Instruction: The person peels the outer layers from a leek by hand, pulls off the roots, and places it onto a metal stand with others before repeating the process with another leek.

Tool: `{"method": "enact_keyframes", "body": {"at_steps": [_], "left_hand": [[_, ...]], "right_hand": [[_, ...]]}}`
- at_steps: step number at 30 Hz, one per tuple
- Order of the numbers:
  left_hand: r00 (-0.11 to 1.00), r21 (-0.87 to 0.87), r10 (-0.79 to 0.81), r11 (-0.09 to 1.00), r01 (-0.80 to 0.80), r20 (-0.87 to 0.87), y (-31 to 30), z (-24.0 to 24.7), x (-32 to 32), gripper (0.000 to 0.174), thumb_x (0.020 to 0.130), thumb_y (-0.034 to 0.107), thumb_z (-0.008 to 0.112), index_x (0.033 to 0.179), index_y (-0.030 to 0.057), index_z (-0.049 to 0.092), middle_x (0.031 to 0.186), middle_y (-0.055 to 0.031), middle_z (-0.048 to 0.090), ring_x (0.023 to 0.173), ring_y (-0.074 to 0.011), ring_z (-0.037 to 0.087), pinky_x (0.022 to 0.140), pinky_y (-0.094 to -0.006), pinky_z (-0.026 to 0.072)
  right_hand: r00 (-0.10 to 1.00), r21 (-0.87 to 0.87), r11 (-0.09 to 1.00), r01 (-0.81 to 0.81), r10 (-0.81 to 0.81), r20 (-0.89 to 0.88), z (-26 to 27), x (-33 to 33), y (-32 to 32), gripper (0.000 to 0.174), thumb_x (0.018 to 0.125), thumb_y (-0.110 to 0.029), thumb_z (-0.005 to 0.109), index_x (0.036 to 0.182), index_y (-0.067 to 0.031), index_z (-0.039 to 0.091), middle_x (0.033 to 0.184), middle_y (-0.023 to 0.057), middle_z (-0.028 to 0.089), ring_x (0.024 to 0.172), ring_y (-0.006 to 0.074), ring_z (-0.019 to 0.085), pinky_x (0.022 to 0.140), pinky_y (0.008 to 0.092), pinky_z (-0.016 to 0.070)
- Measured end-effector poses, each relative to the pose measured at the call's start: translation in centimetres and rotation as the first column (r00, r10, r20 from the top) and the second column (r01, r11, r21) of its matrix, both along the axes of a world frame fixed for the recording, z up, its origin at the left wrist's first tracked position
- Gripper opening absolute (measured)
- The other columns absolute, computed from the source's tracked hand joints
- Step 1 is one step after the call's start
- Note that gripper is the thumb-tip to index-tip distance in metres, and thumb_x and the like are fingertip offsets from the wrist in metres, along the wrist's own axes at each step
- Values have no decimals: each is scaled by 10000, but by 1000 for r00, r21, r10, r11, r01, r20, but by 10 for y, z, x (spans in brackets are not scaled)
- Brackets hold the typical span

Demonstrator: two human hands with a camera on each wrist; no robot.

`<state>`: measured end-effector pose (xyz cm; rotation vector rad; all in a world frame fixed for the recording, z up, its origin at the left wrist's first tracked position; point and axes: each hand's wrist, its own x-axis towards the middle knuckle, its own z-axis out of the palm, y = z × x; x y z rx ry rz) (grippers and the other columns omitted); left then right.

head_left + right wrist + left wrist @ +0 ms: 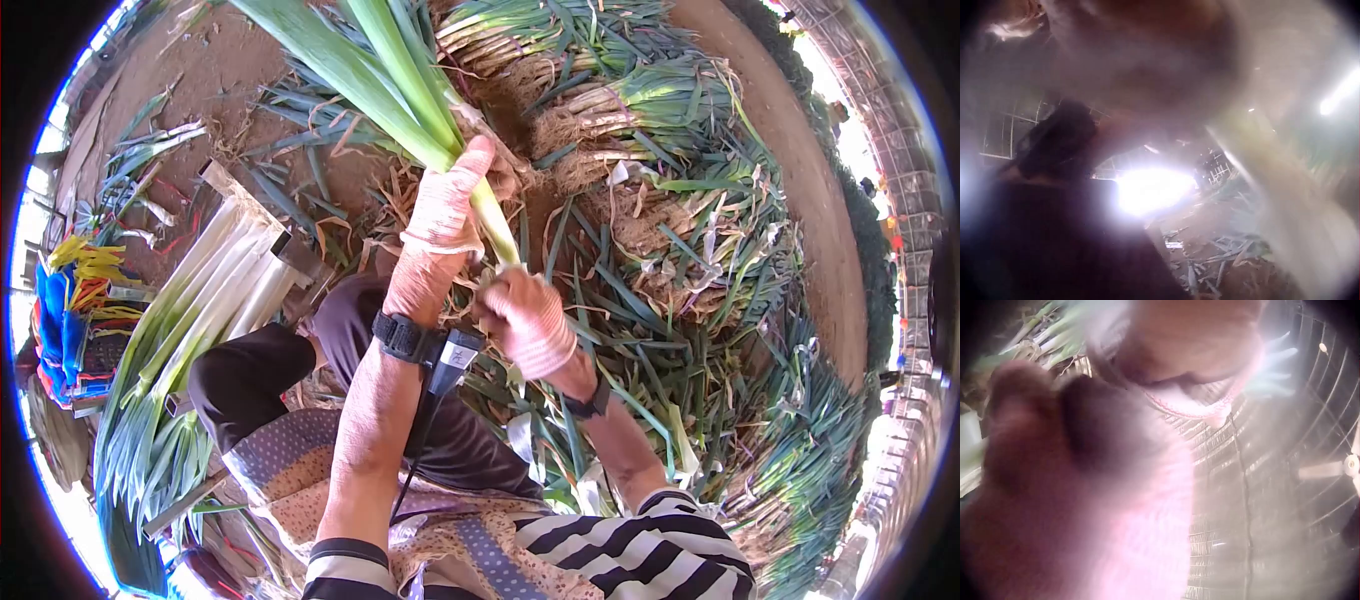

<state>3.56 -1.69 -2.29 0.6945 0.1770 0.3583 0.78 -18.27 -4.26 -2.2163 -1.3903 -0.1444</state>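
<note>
In the head view my left hand (448, 205), in a thin pinkish glove, grips a large green onion (492, 217) partway up its pale stalk, thumb laid along it. Its broad green leaves (385, 85) fan away to the upper left. Lower down, my right hand (525, 318) has its fingers curled round the pale lower end, hiding the tip. Dry brown outer leaves hang beside the left hand. The left wrist view shows a blurred gloved hand (1141, 519) close up; in the right wrist view a blurred pale stalk (1291, 206) slants down at right.
A bundle of cleaned green onions (205, 290) lies on a rack to the left, near blue and yellow packaging (68, 310). Piles of uncleaned green onions (640, 120) with soil on their roots line the right side. Leaf scraps (620, 310) cover the ground before my knees.
</note>
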Motion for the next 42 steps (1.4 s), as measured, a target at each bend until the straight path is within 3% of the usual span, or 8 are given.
{"method": "enact_keyframes", "body": {"at_steps": [11,13,15,17,20,32,37,42], "left_hand": [[998,-51,50,997,-52,-48,-5,23,-9,388,866,514,588,799,136,532,586,27,475,496,-103,444,457,-273,377],[998,-76,50,996,-52,-22,-2,20,-8,425,838,557,599,756,149,515,577,31,473,482,-95,433,443,-249,350],[1000,-97,-4,995,4,-1,-1,20,-9,463,808,591,614,746,146,500,569,27,471,478,-87,426,449,-247,347],[996,-122,-51,991,60,75,-1,18,-8,487,804,602,612,748,133,494,564,25,468,471,-88,426,445,-253,354],[991,-226,-59,970,85,121,-6,16,-6,491,838,583,582,785,100,516,537,14,460,439,-91,412,417,-267,364],[886,550,-445,711,438,-130,-29,-5,-14,626,822,473,671,1233,23,525,1000,-40,595,890,-138,559,861,-331,460],[973,-124,-97,984,125,210,-8,17,3,803,715,697,619,1195,65,492,927,-91,613,888,-230,603,811,-406,505],[972,-177,-69,978,110,223,-2,18,-7,478,885,444,599,1080,10,551,544,42,491,416,-82,405,370,-256,319]], "right_hand": [[644,-137,940,314,-316,-696,-45,-59,-119,262,706,-49,716,946,-12,617,895,157,636,764,237,622,708,289,504],[295,48,609,792,-313,-903,-36,-61,-120,328,731,-89,731,1024,-8,608,874,154,630,791,234,613,726,313,493],[344,104,561,821,-341,-875,-34,-45,-111,364,749,-145,746,1059,-18,604,856,139,624,819,224,600,727,322,484],[886,138,888,438,-401,-232,-22,-36,-88,399,749,-193,764,1071,-24,600,872,160,623,834,199,603,736,319,480],[477,-210,887,412,-406,-779,-34,-45,-70,435,740,-234,773,1077,-31,588,892,182,634,829,204,630,727,336,495],[647,66,783,618,-460,-608,24,-19,-27,332,810,-248,693,1048,-39,592,801,178,635,706,320,641,625,381,491],[745,61,765,641,-602,-289,0,-36,-38,329,800,-246,690,1050,-56,593,800,159,613,690,355,613,608,428,479],[748,14,827,562,-500,-436,-5,-52,-38,307,807,-200,672,1066,-64,579,811,173,621,709,366,617,611,426,476]]}}
